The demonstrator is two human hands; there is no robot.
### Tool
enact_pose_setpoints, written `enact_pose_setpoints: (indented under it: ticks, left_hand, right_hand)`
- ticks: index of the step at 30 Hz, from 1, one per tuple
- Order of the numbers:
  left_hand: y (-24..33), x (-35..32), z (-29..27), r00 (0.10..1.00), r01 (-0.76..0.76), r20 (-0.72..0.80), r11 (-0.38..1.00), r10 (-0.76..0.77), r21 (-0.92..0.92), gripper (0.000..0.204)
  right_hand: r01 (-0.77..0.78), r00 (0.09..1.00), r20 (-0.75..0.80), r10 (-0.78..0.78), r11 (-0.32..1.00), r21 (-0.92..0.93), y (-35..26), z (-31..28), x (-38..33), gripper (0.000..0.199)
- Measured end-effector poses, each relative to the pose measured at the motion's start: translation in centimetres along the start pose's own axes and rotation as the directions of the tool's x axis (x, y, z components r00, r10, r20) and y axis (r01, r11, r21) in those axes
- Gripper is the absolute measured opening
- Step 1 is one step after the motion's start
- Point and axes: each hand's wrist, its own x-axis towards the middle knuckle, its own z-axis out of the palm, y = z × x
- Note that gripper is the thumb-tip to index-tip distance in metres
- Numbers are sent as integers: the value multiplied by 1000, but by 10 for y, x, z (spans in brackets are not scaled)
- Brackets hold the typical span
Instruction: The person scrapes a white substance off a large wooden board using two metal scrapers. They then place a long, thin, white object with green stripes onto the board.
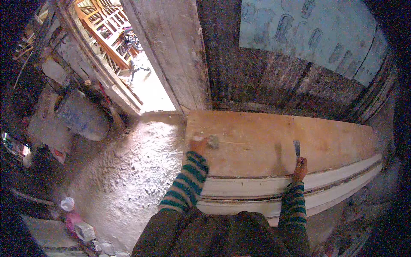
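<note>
While the right hand [301,168] is holding a small flat-ended tool [297,147] upright over the brown panel [252,160], its fingers wrapping the handle, the left hand [198,144] is blurring at the panel's left end beside a grey wad [212,141]; whether those fingers are gripping it, I am not able to tell. Some work on the panel's face seems to be going on, and bringing the tool down would be calling for flat, even contact. No brand or writing is showing legibly; the pale sheet [274,32] beyond is bearing dark oblong marks.
</note>
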Motion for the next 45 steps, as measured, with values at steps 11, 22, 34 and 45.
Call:
enact_pose_setpoints:
  ticks: [11, 22, 34, 45]
  left_hand:
    - [117, -55, -94, 973, -70, -204, 983, 104, 169, 22]
    - [59, -5, 145, 1000, -7, 10, 992, 6, 124, 20]
    - [111, -23, -82, 947, 65, -318, 944, 44, 324, 13]
    - [59, 20, 189, 998, 37, 55, 915, -17, -402, 18]
  right_hand:
    - [2, 1000, 29, -2, 1000, -8, 9, -1, 4, 17]
    - [10, 999, 33, -10, 1000, 14, 2, -4, 7, 28]
    - [-81, 995, 58, 83, 996, -45, 3, -9, 4, 23]
    - [137, 990, 16, -138, 989, 58, 26, 9, 15, 20]
